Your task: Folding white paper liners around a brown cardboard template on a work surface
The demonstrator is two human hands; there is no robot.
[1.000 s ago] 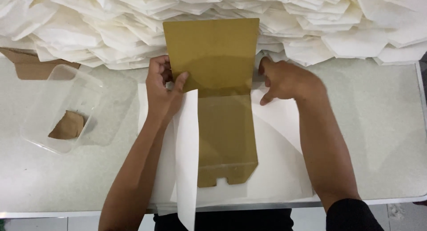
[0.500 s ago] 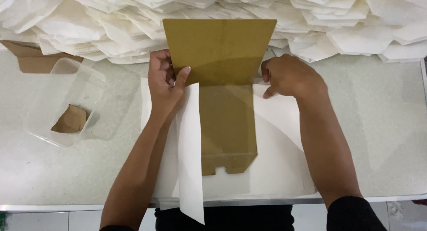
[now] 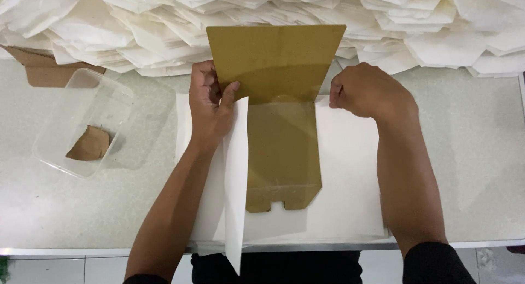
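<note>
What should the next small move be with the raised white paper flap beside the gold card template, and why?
Probably lay the white paper flap over the gold card template with the left hand: the flap stands upright along the template's left edge, while the right hand rests at its right edge.

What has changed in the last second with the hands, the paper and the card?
Very little. The left hand keeps its pinch on the raised paper flap; the right hand has curled more into a fist at the card's right edge. Card, paper sheet and plastic tub stayed put.
</note>
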